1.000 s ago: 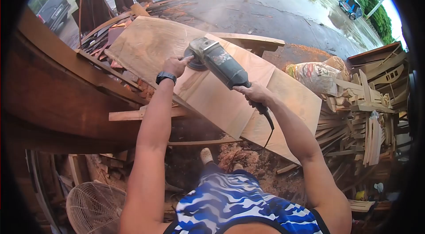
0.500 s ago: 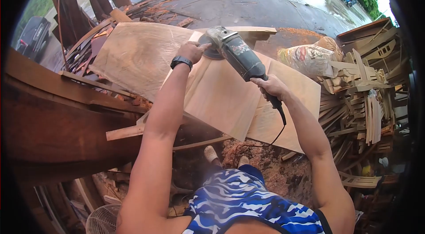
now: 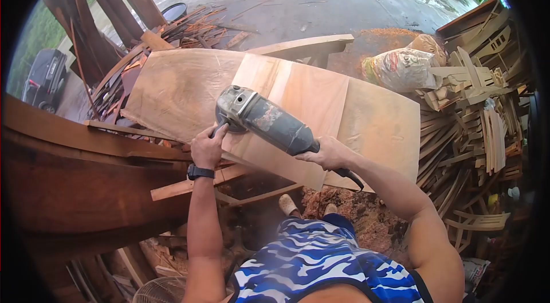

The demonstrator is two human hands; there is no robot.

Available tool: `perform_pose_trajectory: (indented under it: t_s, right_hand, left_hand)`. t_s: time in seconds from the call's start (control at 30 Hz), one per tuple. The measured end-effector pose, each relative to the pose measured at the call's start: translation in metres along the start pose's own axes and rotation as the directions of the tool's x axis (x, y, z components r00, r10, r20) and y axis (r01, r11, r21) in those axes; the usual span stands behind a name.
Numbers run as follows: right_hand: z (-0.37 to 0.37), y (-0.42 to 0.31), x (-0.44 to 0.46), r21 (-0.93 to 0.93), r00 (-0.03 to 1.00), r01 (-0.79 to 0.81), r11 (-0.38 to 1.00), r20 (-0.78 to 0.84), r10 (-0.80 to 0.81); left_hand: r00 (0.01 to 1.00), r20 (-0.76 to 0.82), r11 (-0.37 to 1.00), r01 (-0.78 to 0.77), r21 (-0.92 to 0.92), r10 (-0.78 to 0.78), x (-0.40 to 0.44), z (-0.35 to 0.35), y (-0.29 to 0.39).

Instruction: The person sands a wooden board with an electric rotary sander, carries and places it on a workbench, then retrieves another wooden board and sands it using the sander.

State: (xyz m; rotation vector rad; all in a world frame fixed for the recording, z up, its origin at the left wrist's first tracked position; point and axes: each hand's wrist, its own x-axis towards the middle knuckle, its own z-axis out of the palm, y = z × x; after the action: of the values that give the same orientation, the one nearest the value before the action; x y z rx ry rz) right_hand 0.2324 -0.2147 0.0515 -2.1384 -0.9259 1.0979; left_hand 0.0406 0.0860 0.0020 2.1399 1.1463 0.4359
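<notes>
Angle grinder (image 3: pixel 266 121), gripped in both hands over the near edge of the wooden panel (image 3: pixel 378 125), left of its middle. Closes the left hand (image 3: pixel 207 145) around the side grip by the metal head, with a dark watch (image 3: pixel 200 173) strapped on the wrist. Wraps the right hand (image 3: pixel 326 154) around the rear handle, just behind the body, with the black cord (image 3: pixel 352 178) curving off below it. Points the head to the left and the rear handle to the right, slanting down toward the wearer. Probably rests the disc (image 3: pixel 222 115) on the wood, though mostly hidden beneath the head, so hard to be certain of contact. Beyond the far edge of the panel, a pale beam (image 3: pixel 309 46); to the right, stuffed sacks (image 3: pixel 398 69) beside a heap of cut wooden pieces (image 3: pixel 487 137). To the far left, scrap strips (image 3: pixel 195 28) near a dark round tub (image 3: pixel 174 12), and a dark car (image 3: pixel 44 79) parked farther out. Closer in, a big reddish-brown curved timber (image 3: pixel 86 177) to the left, and reddish shavings (image 3: pixel 366 217) on the ground beside the light-coloured shoes (image 3: pixel 287 204).
</notes>
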Motion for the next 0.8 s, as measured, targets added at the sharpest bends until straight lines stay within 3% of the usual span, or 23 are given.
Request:
perform_pose_trajectory:
  t_s: [0.1, 0.17, 0.27, 0.37, 0.43, 0.57, 0.67, 0.8]
  right_hand:
    - [-0.003, -0.01, 0.018, -0.012, 0.997, -0.062, 0.998, 0.047, 0.063]
    - [-0.013, -0.01, 0.032, 0.057, 0.986, -0.162, 0.985, 0.048, 0.159]
    - [-0.026, 0.015, 0.062, 0.142, 0.982, -0.188, 0.972, 0.004, 0.19]
    - [-0.047, 0.023, 0.061, 0.2, 0.971, -0.222, 0.954, -0.047, 0.236]
    - [-0.056, 0.033, 0.06, 0.246, 0.961, -0.213, 0.946, -0.124, 0.248]
    - [-0.067, 0.053, 0.044, 0.312, 0.949, -0.217, 0.925, -0.155, 0.275]
    - [-0.072, 0.063, 0.022, 0.34, 0.929, -0.254, 0.906, -0.177, 0.327]
    - [-0.068, 0.067, 0.0, 0.3, 0.931, -0.246, 0.922, -0.191, 0.311]
  left_hand:
    - [0.999, 0.053, 0.998, 0.005, -0.059, -0.002, 0.031, 0.001, -0.006]
    - [0.994, 0.111, 0.999, -0.005, -0.037, 0.009, 0.06, 0.005, 0.008]
    - [0.983, 0.173, 0.998, -0.051, -0.037, 0.057, 0.107, 0.027, 0.028]
    - [0.962, 0.251, 0.994, -0.106, -0.016, 0.106, 0.144, 0.054, 0.052]
    - [0.946, 0.222, 0.971, -0.236, -0.023, 0.235, 0.165, 0.087, 0.053]
    - [0.913, 0.307, 0.956, -0.291, 0.032, 0.268, 0.165, 0.107, 0.096]
    - [0.901, 0.379, 0.971, -0.238, 0.029, 0.209, 0.149, 0.117, 0.114]
    - [0.936, 0.323, 0.982, -0.175, 0.076, 0.142, 0.106, 0.11, 0.119]
